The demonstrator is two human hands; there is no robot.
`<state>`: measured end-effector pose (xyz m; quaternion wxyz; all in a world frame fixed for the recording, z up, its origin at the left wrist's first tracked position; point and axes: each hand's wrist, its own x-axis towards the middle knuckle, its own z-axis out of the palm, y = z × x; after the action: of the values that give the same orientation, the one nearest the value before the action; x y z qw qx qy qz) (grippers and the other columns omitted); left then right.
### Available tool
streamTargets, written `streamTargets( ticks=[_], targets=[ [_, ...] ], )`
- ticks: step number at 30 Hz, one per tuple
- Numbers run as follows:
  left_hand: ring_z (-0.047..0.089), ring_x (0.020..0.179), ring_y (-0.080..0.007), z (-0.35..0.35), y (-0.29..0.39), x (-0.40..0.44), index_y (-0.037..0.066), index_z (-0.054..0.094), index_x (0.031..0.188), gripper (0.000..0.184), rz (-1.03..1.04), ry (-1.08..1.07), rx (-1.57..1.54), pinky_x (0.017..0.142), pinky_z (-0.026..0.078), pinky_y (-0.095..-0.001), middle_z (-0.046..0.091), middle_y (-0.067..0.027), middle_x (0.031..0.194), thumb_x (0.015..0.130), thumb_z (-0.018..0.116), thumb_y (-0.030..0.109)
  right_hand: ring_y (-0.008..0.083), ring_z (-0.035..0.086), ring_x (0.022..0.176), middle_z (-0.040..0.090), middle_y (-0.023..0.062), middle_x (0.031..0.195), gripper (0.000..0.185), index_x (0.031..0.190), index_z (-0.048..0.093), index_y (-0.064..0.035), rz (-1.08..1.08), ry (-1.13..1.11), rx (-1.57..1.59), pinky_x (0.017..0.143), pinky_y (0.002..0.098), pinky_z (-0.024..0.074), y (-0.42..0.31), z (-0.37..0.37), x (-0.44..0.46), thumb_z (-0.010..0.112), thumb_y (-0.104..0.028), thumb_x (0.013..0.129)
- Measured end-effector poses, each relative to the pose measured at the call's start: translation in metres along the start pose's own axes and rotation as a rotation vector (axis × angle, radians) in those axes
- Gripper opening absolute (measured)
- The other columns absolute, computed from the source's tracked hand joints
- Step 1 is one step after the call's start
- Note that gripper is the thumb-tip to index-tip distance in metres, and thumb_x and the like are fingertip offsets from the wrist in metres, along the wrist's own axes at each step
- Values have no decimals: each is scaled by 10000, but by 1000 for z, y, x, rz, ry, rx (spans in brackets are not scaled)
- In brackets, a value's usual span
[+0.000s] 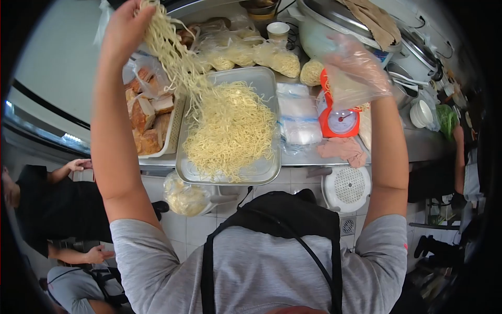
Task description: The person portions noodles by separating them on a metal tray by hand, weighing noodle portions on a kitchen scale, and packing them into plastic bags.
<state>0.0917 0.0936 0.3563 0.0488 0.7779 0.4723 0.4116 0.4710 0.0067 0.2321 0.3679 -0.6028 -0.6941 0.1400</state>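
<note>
grip of the left hand (124, 30): bare, closed on a long bunch of pale noodles (170, 52), raised at upper left; strands hang down to the heap on the tray.

basket (172, 130): cream, slotted, holding browned chunks of meat (141, 115) and a clear plastic bag; just beside the tray.

tray (268, 170): metal, rectangular, on the desk (389, 153); carries a loose heap of noodles (230, 131), spread over most of its base.

knotted bags (240, 54): clear, several, in a row behind the tray, noodles inside.

paper cup (278, 31): one, white, behind the bags.

flat packs (299, 115): clear plastic, in a stack, right of the tray.

cloth (343, 150): one, pink, crumpled, in front of the scale.

scale (340, 121): red, round white dial, partly hidden by plastic.

grip of the right hand (355, 60): wrapped in clear plastic, raised over the scale, blurred; whether clenched or released, cannot tell.

white tub (421, 113): one, near the far right.
</note>
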Motion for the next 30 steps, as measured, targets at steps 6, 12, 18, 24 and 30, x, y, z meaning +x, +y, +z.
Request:
streamTargets(
  ticks=[6, 12, 18, 24, 30],
  targets=[
    [504, 546, -121, -35, 56, 25, 22, 550, 761, 171, 80, 191, 0, 486, 415, -270, 537, -29, 615, 798, 516, 186, 217, 490, 998, 490, 143, 1146, 601, 1202, 422, -47, -393, -188, 196, 847, 309, 381, -94, 80, 36, 621, -274, 682],
    [495, 567, -126, -71, 49, 64, 16, 539, 770, 174, -141, 95, -535, 514, 417, -269, 527, -39, 641, 796, 504, 184, 293, 560, 797, 578, 181, 826, 490, 1057, 505, -13, -425, -139, 197, 733, 347, 425, -152, 175, 58, 581, -356, 716],
    [499, 647, -192, -69, 46, 55, -107, 426, 1066, 358, 165, 110, 44, 559, 415, -336, 550, -199, 881, 842, 436, 172, 338, 543, 740, 554, 183, 836, 290, 907, 532, -57, -75, -201, 238, 658, 413, 428, -120, 240, -13, 381, -293, 832],
    [514, 699, -209, -71, 47, 78, -55, 472, 972, 303, 112, 199, -69, 587, 434, -343, 543, -151, 859, 801, 498, 194, 318, 578, 722, 585, 155, 755, 238, 784, 570, -49, 20, -237, -66, 642, 394, 458, -43, 274, -69, 463, -262, 778],
    [510, 583, -147, -93, 48, 116, 10, 541, 779, 177, 203, 428, -171, 517, 427, -297, 532, -52, 656, 798, 491, 178, 275, 597, 675, 612, 139, 767, 203, 759, 602, -49, 122, -388, -416, 635, 378, 468, -2, 280, -91, 475, -206, 735]
  ],
)
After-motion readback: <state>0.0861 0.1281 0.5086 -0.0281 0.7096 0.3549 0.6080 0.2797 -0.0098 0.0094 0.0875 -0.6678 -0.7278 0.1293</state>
